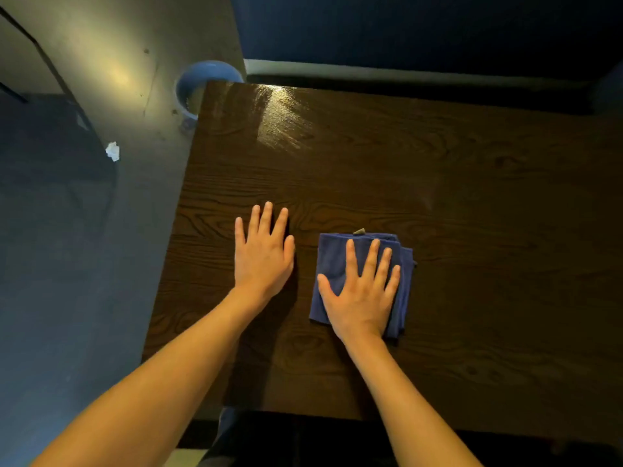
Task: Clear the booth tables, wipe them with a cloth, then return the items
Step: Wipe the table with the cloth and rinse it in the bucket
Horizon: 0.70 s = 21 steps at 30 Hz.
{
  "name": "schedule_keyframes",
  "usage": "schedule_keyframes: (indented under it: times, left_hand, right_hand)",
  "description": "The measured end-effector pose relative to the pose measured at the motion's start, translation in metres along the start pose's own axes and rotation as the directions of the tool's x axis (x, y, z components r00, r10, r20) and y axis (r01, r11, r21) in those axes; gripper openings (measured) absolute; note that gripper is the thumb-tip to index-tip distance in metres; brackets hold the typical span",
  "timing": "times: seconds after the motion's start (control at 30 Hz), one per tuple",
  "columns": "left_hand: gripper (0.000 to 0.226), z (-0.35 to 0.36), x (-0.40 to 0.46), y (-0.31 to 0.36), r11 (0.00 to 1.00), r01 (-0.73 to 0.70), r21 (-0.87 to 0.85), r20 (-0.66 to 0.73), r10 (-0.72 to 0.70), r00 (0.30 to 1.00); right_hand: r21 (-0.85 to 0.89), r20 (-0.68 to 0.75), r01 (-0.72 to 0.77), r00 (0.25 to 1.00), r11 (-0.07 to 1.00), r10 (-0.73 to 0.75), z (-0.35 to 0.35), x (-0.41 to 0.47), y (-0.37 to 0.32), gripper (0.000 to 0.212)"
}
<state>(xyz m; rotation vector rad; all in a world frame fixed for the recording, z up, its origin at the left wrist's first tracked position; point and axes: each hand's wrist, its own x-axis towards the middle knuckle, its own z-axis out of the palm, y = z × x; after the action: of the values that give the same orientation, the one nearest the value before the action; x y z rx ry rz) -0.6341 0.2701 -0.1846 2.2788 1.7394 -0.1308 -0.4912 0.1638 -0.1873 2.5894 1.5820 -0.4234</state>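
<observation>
Two hands are lying flat on the dark wood-grain booth table [472,203], and the wiping stage looks to be under way. The right hand [362,291] is pressing down on a folded blue cloth [333,261], fingers straight and spread across it, palm on top, nothing curled round the fabric. That flat press is, I reckon, spreading the load so the whole pad is rubbing the surface. The cloth is sitting on the near middle of the tabletop, folded into a thick square with a small tag poking out at its far edge.

The left hand [263,254] is resting just beside it, apart from the cloth, fingers straight on bare wood, probably bracing the person leaning over.

Nothing else is standing on the visible tabletop, so the clearing seems done here. A wet-looking sheen is catching the light near the far left corner, suggesting that part has been wiped.

Off the far left corner a blue bucket [192,85] is sitting on the floor, and a crumpled white scrap [113,151] is lying further left. Behind the table the dark blue booth seat [421,25] is running across.
</observation>
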Motion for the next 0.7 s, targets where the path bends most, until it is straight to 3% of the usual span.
schedule_keyframes:
  times: [0.1, 0.3, 0.4, 0.53, 0.6, 0.7]
  left_hand:
    - [0.059, -0.007, 0.018, -0.017, 0.999, 0.038, -0.037, -0.025, -0.039, 0.999]
    - [0.057, -0.030, 0.051, -0.050, 0.985, 0.093, -0.147, -0.090, -0.107, 0.990]
    - [0.054, -0.038, 0.066, -0.066, 0.978, 0.084, -0.190, -0.091, -0.102, 0.991]
    - [0.054, -0.043, 0.081, -0.075, 0.983, 0.025, -0.181, -0.060, -0.037, 0.997]
    - [0.055, -0.046, 0.090, -0.083, 0.983, 0.032, -0.180, -0.047, -0.041, 0.998]
    - [0.057, -0.050, 0.107, -0.098, 0.987, 0.046, -0.154, -0.038, -0.052, 0.998]
  right_hand:
    - [-0.034, 0.019, 0.053, 0.998, 0.998, -0.052, -0.008, 0.040, -0.014, 0.084]
    - [0.006, 0.018, 0.013, 1.000, 1.000, -0.013, -0.028, 0.127, -0.090, 0.081]
    - [-0.005, 0.013, 0.170, 0.985, 0.985, -0.170, -0.020, 0.116, -0.112, 0.075]
    - [-0.011, 0.003, 0.367, 0.930, 0.930, -0.367, -0.015, 0.096, -0.083, 0.072]
    - [-0.028, 0.006, 0.357, 0.934, 0.934, -0.357, -0.016, 0.102, -0.070, 0.071]
    - [-0.035, -0.068, 0.183, 0.980, 0.982, -0.185, -0.022, 0.135, -0.076, 0.070]
